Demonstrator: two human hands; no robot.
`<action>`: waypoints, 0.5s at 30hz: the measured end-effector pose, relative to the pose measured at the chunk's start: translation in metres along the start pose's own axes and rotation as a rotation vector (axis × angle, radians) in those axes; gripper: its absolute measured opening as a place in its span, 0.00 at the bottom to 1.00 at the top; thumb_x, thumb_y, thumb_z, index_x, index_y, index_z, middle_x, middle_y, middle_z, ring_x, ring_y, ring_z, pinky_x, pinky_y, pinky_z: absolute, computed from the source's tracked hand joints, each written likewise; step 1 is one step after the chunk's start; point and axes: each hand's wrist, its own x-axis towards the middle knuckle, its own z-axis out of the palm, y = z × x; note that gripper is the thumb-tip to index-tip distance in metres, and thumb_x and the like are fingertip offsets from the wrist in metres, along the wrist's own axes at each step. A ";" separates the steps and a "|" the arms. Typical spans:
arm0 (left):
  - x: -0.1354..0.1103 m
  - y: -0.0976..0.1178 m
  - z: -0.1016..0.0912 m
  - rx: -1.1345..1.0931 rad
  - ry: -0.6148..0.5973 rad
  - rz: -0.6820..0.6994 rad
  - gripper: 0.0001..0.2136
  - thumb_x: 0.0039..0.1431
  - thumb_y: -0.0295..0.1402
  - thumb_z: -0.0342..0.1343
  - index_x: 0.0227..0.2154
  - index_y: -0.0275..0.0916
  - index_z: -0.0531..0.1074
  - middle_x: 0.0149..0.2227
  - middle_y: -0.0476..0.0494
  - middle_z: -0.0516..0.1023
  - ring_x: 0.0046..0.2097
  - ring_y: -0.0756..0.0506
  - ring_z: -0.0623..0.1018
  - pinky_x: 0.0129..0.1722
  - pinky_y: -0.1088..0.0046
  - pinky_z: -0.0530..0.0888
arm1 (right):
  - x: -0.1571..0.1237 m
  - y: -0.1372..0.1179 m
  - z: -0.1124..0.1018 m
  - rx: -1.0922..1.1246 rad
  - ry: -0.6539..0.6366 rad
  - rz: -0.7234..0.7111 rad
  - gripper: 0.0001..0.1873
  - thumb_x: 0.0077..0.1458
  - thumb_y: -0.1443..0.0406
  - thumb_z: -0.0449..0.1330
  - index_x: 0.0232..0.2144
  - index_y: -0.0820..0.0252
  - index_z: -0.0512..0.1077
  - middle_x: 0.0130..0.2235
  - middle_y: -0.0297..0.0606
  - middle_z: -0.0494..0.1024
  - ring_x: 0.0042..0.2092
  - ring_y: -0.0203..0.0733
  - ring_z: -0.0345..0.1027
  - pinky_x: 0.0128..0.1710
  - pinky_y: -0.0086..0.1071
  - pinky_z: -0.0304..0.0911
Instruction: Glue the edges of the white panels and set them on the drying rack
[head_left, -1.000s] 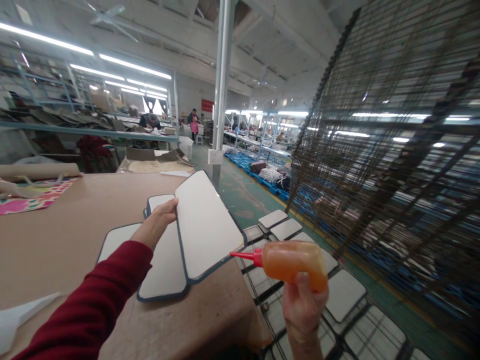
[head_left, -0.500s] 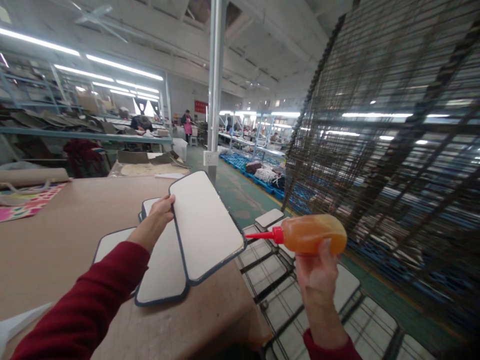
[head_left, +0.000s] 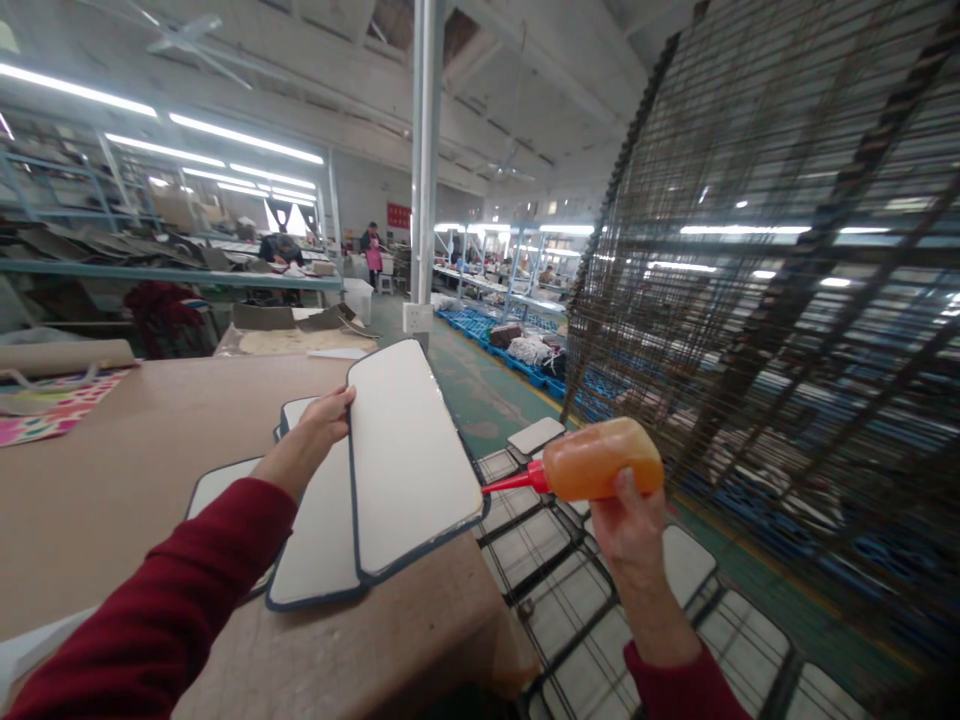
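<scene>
My left hand [head_left: 328, 418] grips the left edge of a white panel with rounded corners and dark blue edging [head_left: 412, 465], holding it tilted above the table. In my right hand [head_left: 630, 525] is a squeeze bottle [head_left: 604, 460] of amber liquid, lying nearly level. Its red nozzle [head_left: 510, 483] points left, with the tip at the panel's lower right corner. A glossy wet line shows along the panel's right and lower edging. Beneath it, a second panel [head_left: 319, 535] and another one [head_left: 225, 485] overlap on the table.
The brown table [head_left: 120, 470] ends just right of the panels. Beyond it, several white panels lie on a wire rack [head_left: 570, 580] at lower right. A tall wire rack [head_left: 750, 250] leans on the right. A post [head_left: 422, 180] stands ahead; two people are farther back.
The bottle has moved slightly left and its nozzle now tilts a little more downward at the panel's corner. The held panel has turned slightly, its lower edge shifting left.
</scene>
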 end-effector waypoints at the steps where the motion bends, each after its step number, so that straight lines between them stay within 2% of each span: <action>1: 0.000 0.000 -0.001 0.018 0.006 0.002 0.12 0.61 0.17 0.50 0.43 0.33 0.73 0.24 0.49 0.75 0.20 0.54 0.72 0.24 0.82 0.75 | 0.000 0.001 -0.001 -0.008 0.005 0.001 0.23 0.33 0.58 0.73 0.36 0.55 0.75 0.32 0.35 0.80 0.33 0.42 0.73 0.41 0.43 0.69; 6: 0.001 0.002 -0.005 0.045 0.024 0.016 0.11 0.61 0.18 0.51 0.43 0.34 0.73 0.24 0.49 0.75 0.22 0.54 0.73 0.25 0.81 0.76 | -0.006 0.007 -0.007 -0.015 0.012 0.042 0.22 0.34 0.58 0.73 0.35 0.57 0.76 0.29 0.34 0.79 0.31 0.40 0.73 0.35 0.36 0.70; 9: 0.003 0.002 -0.007 0.039 0.050 0.028 0.11 0.61 0.18 0.50 0.42 0.34 0.73 0.23 0.50 0.74 0.21 0.54 0.72 0.25 0.81 0.75 | -0.011 0.009 -0.006 0.025 0.020 0.111 0.22 0.32 0.58 0.74 0.33 0.56 0.77 0.30 0.35 0.80 0.32 0.40 0.74 0.35 0.35 0.70; 12: 0.007 0.001 -0.010 0.018 0.077 0.042 0.10 0.61 0.18 0.50 0.41 0.34 0.72 0.24 0.51 0.73 0.22 0.54 0.72 0.27 0.81 0.75 | -0.011 0.006 -0.002 0.116 0.041 0.223 0.24 0.33 0.56 0.73 0.36 0.55 0.77 0.36 0.37 0.82 0.37 0.45 0.75 0.43 0.44 0.70; 15: 0.012 0.002 -0.015 -0.021 0.097 0.056 0.10 0.61 0.19 0.49 0.42 0.34 0.71 0.24 0.50 0.72 0.24 0.53 0.73 0.27 0.81 0.75 | -0.008 0.006 -0.001 0.210 0.095 0.284 0.27 0.35 0.52 0.72 0.39 0.55 0.77 0.42 0.38 0.81 0.43 0.47 0.74 0.53 0.50 0.64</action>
